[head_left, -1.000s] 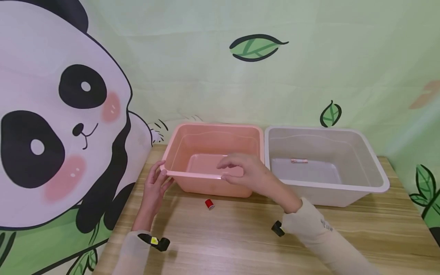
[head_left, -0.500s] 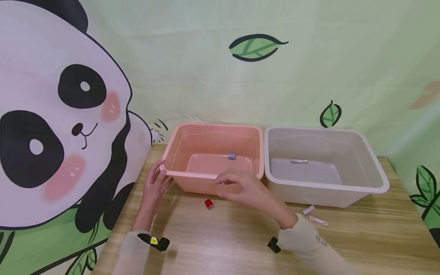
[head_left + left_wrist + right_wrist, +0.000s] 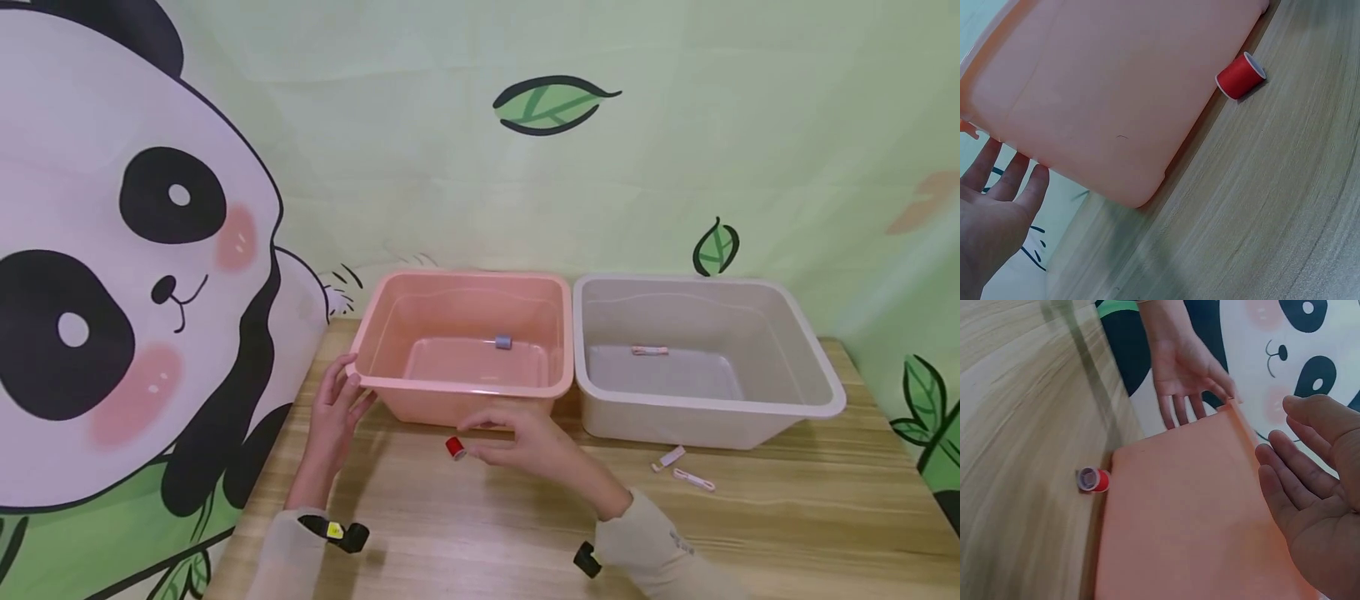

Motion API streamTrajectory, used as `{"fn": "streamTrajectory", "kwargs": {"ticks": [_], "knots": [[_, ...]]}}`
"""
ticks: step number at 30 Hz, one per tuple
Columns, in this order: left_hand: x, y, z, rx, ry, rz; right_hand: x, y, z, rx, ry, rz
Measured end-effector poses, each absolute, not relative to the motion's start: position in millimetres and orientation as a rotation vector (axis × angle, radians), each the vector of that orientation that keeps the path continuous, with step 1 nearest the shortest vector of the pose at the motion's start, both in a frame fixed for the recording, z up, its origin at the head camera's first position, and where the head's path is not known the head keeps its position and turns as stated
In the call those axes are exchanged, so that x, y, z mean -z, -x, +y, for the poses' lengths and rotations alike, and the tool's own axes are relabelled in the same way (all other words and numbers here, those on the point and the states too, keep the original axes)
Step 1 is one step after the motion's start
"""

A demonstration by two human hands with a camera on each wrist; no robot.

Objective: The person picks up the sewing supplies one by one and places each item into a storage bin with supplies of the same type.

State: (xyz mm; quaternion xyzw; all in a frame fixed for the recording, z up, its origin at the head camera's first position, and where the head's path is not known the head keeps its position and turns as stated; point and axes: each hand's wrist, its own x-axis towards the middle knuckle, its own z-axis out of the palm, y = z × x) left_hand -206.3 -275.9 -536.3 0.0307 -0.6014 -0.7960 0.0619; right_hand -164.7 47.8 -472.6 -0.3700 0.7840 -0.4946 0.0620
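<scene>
Red spool (image 3: 455,448): lies on its side on the worktop (image 3: 465,517), just ahead of the fingertips of the right grip (image 3: 528,440) and close to the base of the pink bin (image 3: 423,407); I cannot tell whether it touches that wall. In this attitude it is, I judge, free to roll, with the bin base serving as a stop on 1 side.

Right grip: thumb and fingers stand parted, with nothing between them. I read the gap, which faces the spool, as wide enough to span so small a cylinder. On my right wrist view, the spool shows apart from the fingers.

Left grip (image 3: 335,412): holds the nearest corner of the pink bin, 1 digit at the rim and 3 fingers against the outer wall below. I judge this a steadying hold, since a light shell could shift if nudged.

Blue-grey cylinder (image 3: 503,342): rests inside the pink bin, beyond the right grip. Grey bin (image 3: 690,429): stands right of the right grip, containing 1 pink bundle (image 3: 649,351). A pale strip (image 3: 670,457) and a looped band (image 3: 693,480) lie before it. Setting the 2 bins side by side presumably keeps their contents separate yet reachable.
</scene>
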Motion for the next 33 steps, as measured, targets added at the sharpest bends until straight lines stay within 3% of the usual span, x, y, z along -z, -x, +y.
{"fn": "streamTrajectory", "kwargs": {"ticks": [13, 33], "knots": [[534.2, 206.8, -274.7, 2.401, -0.103, -1.834, 513.0, 172.3, 43.3, 1.485, 1.213, 2.461], [536.6, 205.3, -274.9, 2.395, -0.089, -1.823, 557.5, 186.3, 28.8, 1.414, 0.983, 2.479]]}}
